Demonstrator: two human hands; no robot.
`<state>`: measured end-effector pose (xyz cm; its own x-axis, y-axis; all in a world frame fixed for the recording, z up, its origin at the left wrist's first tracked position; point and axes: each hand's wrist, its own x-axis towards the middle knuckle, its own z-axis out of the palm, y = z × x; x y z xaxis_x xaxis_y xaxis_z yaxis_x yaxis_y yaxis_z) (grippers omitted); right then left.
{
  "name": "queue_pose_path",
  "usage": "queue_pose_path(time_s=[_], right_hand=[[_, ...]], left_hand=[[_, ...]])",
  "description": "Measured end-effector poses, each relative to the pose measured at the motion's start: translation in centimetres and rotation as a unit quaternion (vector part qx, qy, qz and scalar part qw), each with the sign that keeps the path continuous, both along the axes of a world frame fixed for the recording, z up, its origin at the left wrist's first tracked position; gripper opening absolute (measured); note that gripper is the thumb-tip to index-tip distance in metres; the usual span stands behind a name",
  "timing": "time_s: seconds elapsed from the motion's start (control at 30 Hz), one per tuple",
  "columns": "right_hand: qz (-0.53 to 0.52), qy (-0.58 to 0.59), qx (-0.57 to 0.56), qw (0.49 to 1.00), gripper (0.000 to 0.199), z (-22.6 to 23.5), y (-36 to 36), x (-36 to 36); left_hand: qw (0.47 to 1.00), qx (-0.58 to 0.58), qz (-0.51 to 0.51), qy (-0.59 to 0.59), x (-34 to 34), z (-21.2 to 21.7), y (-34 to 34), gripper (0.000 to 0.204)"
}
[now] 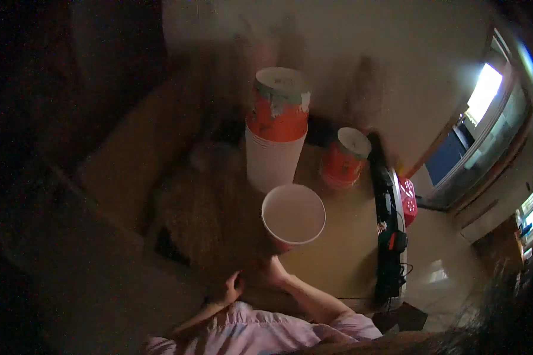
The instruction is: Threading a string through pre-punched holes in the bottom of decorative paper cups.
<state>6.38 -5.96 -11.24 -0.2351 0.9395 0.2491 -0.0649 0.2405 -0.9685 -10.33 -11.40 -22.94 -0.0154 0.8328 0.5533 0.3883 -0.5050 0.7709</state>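
Note:
A large paper cup, white inside with an orange outer wall, is in front of me with its mouth facing up. My right hand is at the cup's lower near side, seemingly gripping it by the base; its fingertips are lost in shadow. To the left and closer to my body is my left hand, empty, its fingers loosely bent and apart. Beyond the cup rises a tall stack of paper cups, the lower part white. Its top is an upside-down orange and green cup with a torn, patchy print.
To the right of the tall stack, a shorter upside-down orange cup stack stands on the brown tabletop. Dark items and cables line the table's right edge, beside a pink-red container. The left side is very dark.

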Motion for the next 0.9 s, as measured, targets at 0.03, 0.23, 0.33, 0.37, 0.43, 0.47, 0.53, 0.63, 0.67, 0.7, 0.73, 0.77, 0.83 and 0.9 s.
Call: queue_pose_path(time_s=[0.03,0.23,0.33,0.37,0.43,0.47,0.53,0.63,0.67,0.7,0.73,0.77,0.83,0.9], right_hand=[[0.005,0.004,-0.007,1.000,0.019,1.3,0.4,-0.5],[0.015,-0.057,-0.096,0.994,0.024,-2.9,1.8,0.4],[-0.075,-0.183,0.158,0.968,0.024,-5.6,2.7,0.4],[-0.034,-0.108,0.088,0.990,0.023,-4.3,2.3,0.3],[0.002,-0.032,0.019,0.999,0.022,-3.7,2.2,0.4],[-0.012,-0.040,-0.013,0.999,0.020,-3.9,2.2,0.4],[-0.028,-0.047,-0.046,0.997,0.019,-3.2,2.0,0.2],[0.023,-0.021,-0.110,0.993,0.020,0.2,1.0,0.0],[0.034,-0.006,-0.064,0.997,0.020,0.6,1.1,0.1],[0.047,0.009,-0.019,0.999,0.021,0.6,1.2,0.1],[-0.002,-0.066,0.035,0.997,0.020,-0.1,1.4,0.4],[-0.048,-0.141,0.091,0.985,0.020,-0.9,1.7,0.7],[-0.062,-0.230,0.159,0.958,0.018,-2.3,2.2,1.5],[-0.035,-0.221,0.025,0.974,0.014,-2.3,2.8,0.5]], left_hand=[[0.995,0.028,0.042,0.082,-0.8,0.2,0.5,0.028],[0.990,-0.106,0.049,0.081,-0.7,3.3,0.9,0.027],[0.993,-0.062,0.045,0.090,-0.5,3.2,1.5,0.026],[0.991,-0.069,0.043,0.105,-0.7,2.9,1.7,0.026],[0.993,-0.080,0.026,0.084,-0.6,2.7,1.8,0.025],[0.994,-0.093,0.010,0.064,-0.6,2.9,2.0,0.025],[0.992,-0.076,0.000,0.098,-0.6,4.3,1.6,0.024],[0.992,-0.009,-0.006,0.125,-0.3,4.7,1.7,0.023],[0.992,0.044,-0.015,0.119,-0.2,4.4,1.7,0.022],[0.994,-0.093,-0.043,0.033,0.1,3.1,1.4,0.020],[0.993,-0.100,-0.057,0.031,0.4,3.1,1.5,0.020],[0.992,-0.105,-0.070,0.029,0.6,3.1,1.8,0.020],[0.996,-0.029,-0.043,0.075,0.8,2.4,1.9,0.022],[0.994,0.015,-0.046,0.095,0.6,3.1,2.8,0.025]])
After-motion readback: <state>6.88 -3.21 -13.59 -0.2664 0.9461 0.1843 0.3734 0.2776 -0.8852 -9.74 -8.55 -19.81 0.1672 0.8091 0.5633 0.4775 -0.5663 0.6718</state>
